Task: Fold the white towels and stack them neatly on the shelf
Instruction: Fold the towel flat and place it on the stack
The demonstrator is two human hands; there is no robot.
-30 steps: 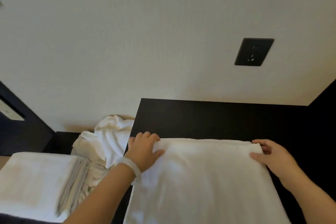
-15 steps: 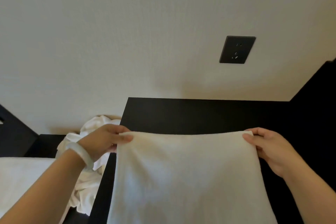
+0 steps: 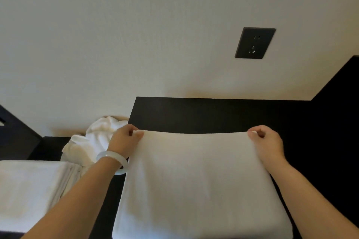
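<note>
Both hands have gone from lying over the far corners of the towel [image 3: 194, 176] a second ago to gripping them. The left hand [image 3: 125, 139] now pinches the far left corner between thumb and curled fingers, and the right hand [image 3: 266, 141] pinches the far right corner the same way. The far edge runs stretched between them with a slight dip in the middle and seems lifted off the dark surface [image 3: 213, 114], while the rest of the cloth slopes down towards the person. A pale bangle [image 3: 114, 161] sits on the left wrist.

I read this as the start of the next fold: with both corners caught, the far edge can be brought towards the near one to halve the towel, so long as the two corners travel evenly. To the left lie a heap of crumpled towels [image 3: 93, 139] against the wall and, nearer, a stack of folded towels [image 3: 29, 190], so several are done and some remain. A dark socket [image 3: 254, 43] sits on the wall above
</note>
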